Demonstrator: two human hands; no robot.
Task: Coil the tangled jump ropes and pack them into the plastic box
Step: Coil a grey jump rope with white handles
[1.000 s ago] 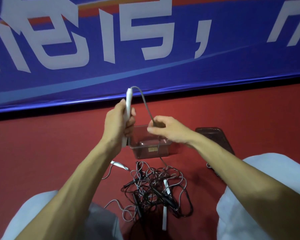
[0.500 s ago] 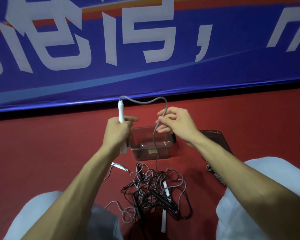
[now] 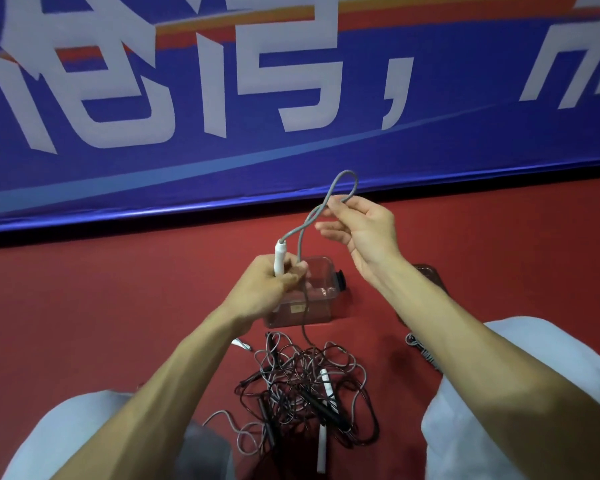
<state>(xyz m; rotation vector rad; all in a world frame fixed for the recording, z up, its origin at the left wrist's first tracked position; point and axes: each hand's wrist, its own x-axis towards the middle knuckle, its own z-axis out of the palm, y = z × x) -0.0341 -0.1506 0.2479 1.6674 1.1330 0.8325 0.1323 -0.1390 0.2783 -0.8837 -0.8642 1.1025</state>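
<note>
My left hand [image 3: 274, 285] grips the white handle [image 3: 279, 257] of a grey jump rope [image 3: 326, 202] and pins the cord against it. My right hand [image 3: 364, 230] pinches the cord higher up, where it forms a small loop above my fingers. From my left hand the grey cord hangs down over the clear plastic box [image 3: 321, 306] into a tangled pile of black and grey ropes [image 3: 305, 389] on the red floor. Black and white handles lie in the pile.
The box's dark lid [image 3: 430, 275] lies on the floor behind my right forearm. A coiled grey cord [image 3: 418, 344] peeks out beside that arm. A blue banner with white characters [image 3: 291, 98] stands along the back. My knees in light trousers frame the pile.
My right hand has risen and moved right, folding the grey cord into a loop above it. My left hand has lowered the white handle and now pins the cord too.
</note>
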